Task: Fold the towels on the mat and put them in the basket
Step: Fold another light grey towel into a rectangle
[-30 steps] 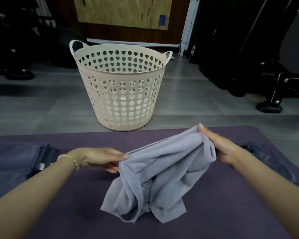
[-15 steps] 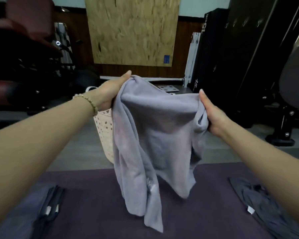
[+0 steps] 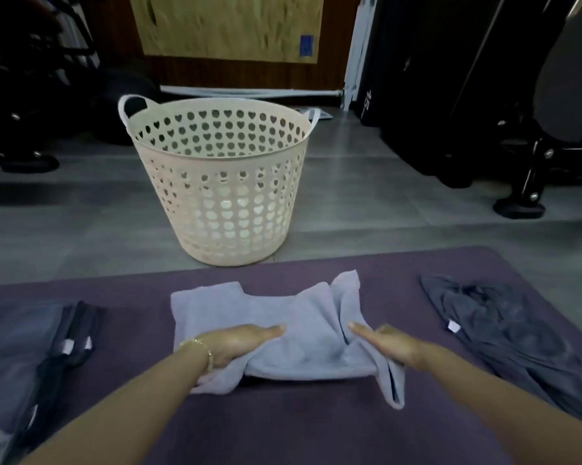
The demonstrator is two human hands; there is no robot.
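Left hand (image 3: pixel 240 344) and right hand (image 3: pixel 385 344) lie flat, fingers straight and released, on a rumpled lavender towel (image 3: pixel 293 310) on a purple mat (image 3: pixel 282 427); a cream perforated basket (image 3: pixel 222 209) stands beyond.

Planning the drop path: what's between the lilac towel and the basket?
Head view: only a narrow bare strip of purple mat separates the lilac towel from the basket, which stands on the grey floor just past the mat's edge.
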